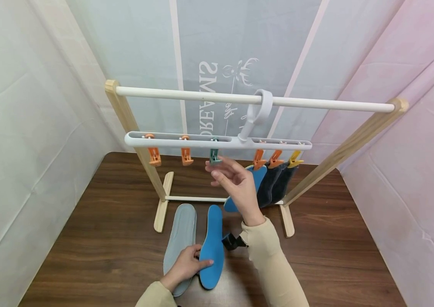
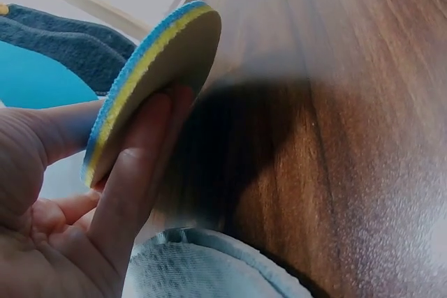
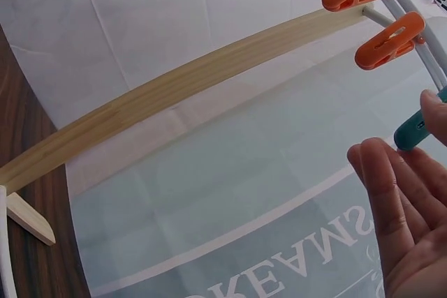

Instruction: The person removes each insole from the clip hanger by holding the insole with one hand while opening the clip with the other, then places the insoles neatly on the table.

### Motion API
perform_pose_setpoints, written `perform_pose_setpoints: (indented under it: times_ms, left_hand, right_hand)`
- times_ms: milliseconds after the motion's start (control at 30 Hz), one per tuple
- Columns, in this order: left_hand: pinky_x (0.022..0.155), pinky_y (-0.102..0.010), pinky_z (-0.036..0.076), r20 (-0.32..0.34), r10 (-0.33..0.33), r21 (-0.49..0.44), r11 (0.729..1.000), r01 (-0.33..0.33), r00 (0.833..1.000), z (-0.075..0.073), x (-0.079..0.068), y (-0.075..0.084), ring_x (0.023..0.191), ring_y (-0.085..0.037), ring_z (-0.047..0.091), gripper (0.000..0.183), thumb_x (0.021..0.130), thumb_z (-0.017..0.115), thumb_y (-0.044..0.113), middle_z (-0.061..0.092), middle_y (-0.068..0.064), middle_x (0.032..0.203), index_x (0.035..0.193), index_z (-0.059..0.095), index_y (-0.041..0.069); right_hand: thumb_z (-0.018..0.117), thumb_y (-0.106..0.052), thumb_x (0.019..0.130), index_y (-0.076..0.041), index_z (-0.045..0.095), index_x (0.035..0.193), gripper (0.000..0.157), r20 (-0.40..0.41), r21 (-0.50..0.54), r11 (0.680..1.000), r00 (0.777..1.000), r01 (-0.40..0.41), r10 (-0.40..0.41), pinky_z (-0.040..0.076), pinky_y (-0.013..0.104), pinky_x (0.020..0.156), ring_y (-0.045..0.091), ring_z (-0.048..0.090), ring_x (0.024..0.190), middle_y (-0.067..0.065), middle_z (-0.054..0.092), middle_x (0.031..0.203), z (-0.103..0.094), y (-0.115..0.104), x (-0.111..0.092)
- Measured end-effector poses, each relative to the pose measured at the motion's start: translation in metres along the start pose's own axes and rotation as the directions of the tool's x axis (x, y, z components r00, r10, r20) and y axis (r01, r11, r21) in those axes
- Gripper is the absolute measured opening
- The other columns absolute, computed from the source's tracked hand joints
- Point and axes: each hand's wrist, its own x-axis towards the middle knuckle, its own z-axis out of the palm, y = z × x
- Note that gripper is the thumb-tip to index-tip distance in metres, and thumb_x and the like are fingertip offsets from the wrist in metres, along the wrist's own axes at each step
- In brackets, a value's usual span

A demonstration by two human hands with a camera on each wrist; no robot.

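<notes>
Right sleeve (image 1: 278, 273), cut off at near edge. Left hand (image 1: 187, 264) pinching blue insole (image 1: 214, 238), fingertips (image 2: 155, 118) beneath hidden from head view; right hand (image 1: 241, 187) at green clip (image 1: 214, 154), grip impossible to tell.

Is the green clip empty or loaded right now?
Empty. In the head view nothing hangs from the green clip at the right hand; a blue insole is in the left hand.

Pale fabric walls (image 1: 21, 140) and a printed backdrop (image 1: 239, 38) around a wood-grain surface (image 1: 82, 247) show a curtained-off, booth-like space.
</notes>
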Motion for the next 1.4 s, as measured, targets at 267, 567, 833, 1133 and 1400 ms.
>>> perform_pose_setpoints:
  times_ms: [267,567,833,1133,1400]
  left_hand:
    - [0.063,-0.029,0.051,-0.030,0.004,0.087,0.996,-0.001,1.000,0.002,-0.001,0.003,0.073,-0.021,0.065,0.048,0.081,0.077,0.014,0.068,-0.013,0.085,0.115,0.051,-0.008]
    - [0.074,-0.047,0.053,-0.033,-0.001,0.244,0.970,0.009,0.999,0.007,0.000,0.006,0.094,-0.040,0.064,0.065,0.080,0.077,0.016,0.064,-0.027,0.105,0.127,0.041,-0.009]
    - [0.078,-0.051,0.052,-0.041,0.002,0.339,0.941,0.012,0.999,0.012,0.001,0.010,0.101,-0.043,0.061,0.067,0.079,0.079,0.016,0.060,-0.028,0.112,0.128,0.042,-0.011]
    - [0.075,-0.048,0.053,-0.073,0.034,0.425,0.905,0.001,0.997,0.018,0.003,0.016,0.096,-0.041,0.062,0.067,0.077,0.081,0.016,0.057,-0.028,0.114,0.127,0.045,-0.012]
    - [0.068,-0.048,0.055,-0.123,0.030,0.480,0.877,0.033,0.992,0.024,0.004,0.019,0.085,-0.043,0.064,0.068,0.075,0.082,0.014,0.055,-0.031,0.110,0.125,0.046,-0.015]
  right_hand:
    - [0.061,-0.018,0.095,-0.002,0.053,0.133,0.042,0.016,-0.085,0.996,0.999,-0.040,0.042,0.056,0.045,0.080,0.015,0.066,0.106,0.021,0.062,0.124,-0.003,-0.001,-0.010]
    - [0.053,-0.014,0.099,-0.002,0.058,0.127,0.031,0.003,-0.139,0.990,1.000,0.009,-0.008,0.056,0.045,0.073,0.019,0.067,0.095,0.011,0.068,0.111,-0.009,-0.009,-0.027]
    - [0.052,-0.014,0.100,0.005,0.061,0.119,0.029,-0.062,-0.155,0.987,0.997,0.037,-0.047,0.056,0.038,0.064,0.017,0.069,0.084,-0.004,0.072,0.099,-0.016,-0.019,-0.037]
    - [0.051,-0.010,0.100,0.010,0.060,0.116,0.027,-0.129,-0.154,0.986,0.988,0.068,-0.088,0.054,0.034,0.062,0.015,0.069,0.081,-0.005,0.073,0.096,-0.026,-0.027,-0.045]
    - [0.052,-0.004,0.098,0.014,0.061,0.109,0.023,-0.186,-0.135,0.987,0.976,0.086,-0.110,0.055,0.029,0.057,0.015,0.070,0.075,0.000,0.074,0.089,-0.032,-0.027,-0.049]
